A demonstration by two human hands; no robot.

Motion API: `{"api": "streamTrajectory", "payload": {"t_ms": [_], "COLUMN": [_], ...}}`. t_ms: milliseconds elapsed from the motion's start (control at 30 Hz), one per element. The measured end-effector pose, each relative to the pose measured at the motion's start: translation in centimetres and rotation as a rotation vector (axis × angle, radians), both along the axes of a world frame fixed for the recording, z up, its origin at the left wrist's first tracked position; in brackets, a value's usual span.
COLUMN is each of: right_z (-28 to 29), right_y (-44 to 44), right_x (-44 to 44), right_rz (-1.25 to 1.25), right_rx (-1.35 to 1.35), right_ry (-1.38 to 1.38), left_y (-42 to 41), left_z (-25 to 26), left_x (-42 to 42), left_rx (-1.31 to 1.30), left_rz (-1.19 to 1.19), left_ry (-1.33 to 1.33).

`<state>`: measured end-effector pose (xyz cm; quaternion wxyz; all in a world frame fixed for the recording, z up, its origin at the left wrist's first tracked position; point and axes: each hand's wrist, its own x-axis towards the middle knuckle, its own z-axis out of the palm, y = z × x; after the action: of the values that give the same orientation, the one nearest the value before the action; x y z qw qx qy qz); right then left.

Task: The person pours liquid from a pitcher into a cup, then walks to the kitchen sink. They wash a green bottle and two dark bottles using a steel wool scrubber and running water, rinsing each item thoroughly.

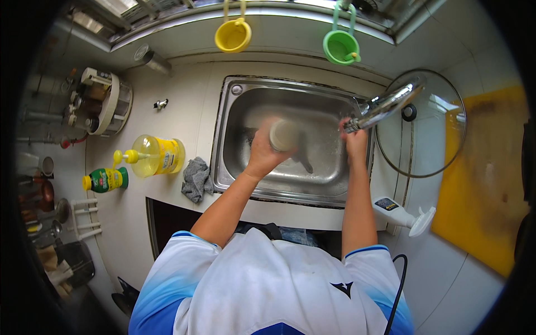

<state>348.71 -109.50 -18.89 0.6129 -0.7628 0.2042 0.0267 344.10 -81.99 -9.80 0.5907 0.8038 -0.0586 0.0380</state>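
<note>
My left hand (266,148) is wrapped around a pale round cup or jar (284,135) above the stainless steel sink (326,180). Motion blurs the vessel, so its contents cannot be made out. My right hand (354,140) is at the sink's right side, by the nozzle of the chrome faucet (387,106). The nozzle partly covers its fingers, and whether they grip it is unclear. Small splashes show beside that hand. Below the vessel, a dark narrow shape (307,164) shows on the basin floor; I cannot tell what it is.
Left of the sink are a grey cloth (197,180), a yellow pump bottle (161,157) and a green bottle (106,180). A glass lid (437,138), a white spray bottle (395,211) and a yellow board (477,188) are at right. Yellow (233,37) and green (340,48) cups hang above.
</note>
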Motion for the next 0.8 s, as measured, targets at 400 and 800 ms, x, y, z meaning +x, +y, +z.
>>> {"api": "streamTrajectory", "payload": {"t_ms": [400, 800], "right_z": [15.4, 15.9], "right_y": [16.3, 17.9], "right_x": [-6.6, -8.1], "right_rz": [0.455, 0.346], "right_rx": [-0.336, -0.018], "right_ry": [-0.519, -0.446], "left_y": [3.0, 4.9], "left_z": [0.6, 4.5], "left_x": [-2.2, -2.8], "left_rx": [0.203, 0.310], "left_rz": [0.076, 0.204], "left_ry": [-0.299, -0.421]}}
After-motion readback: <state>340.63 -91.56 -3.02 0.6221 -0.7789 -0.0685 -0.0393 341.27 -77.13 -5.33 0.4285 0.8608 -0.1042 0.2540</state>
